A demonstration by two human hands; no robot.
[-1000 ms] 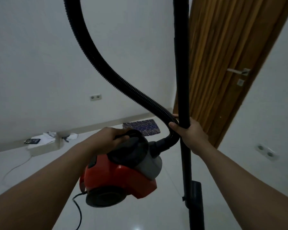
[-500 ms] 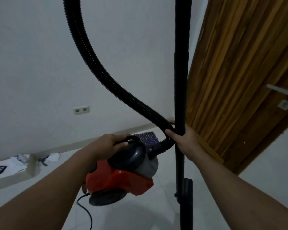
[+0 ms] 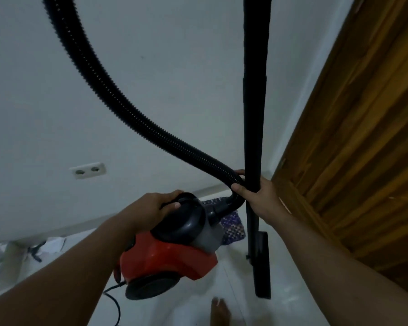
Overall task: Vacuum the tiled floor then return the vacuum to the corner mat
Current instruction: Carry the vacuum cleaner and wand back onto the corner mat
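Note:
A red and grey canister vacuum hangs off the white tiled floor, carried by its dark top handle in my left hand. My right hand grips the upright black wand together with the ribbed black hose that loops up out of frame. The wand's floor head hangs just above the tiles. A purple patterned mat lies in the corner beyond the vacuum, partly hidden by it. The power cord trails down at the bottom left.
A wooden door stands close on the right. A wall socket sits on the white wall ahead. Crumpled papers and a box lie along the skirting at left. My bare foot shows at the bottom.
I have walked closer to the corner: the mat, wall socket and door all appear nearer, and the door handle has left the view. Both hands keep their grips.

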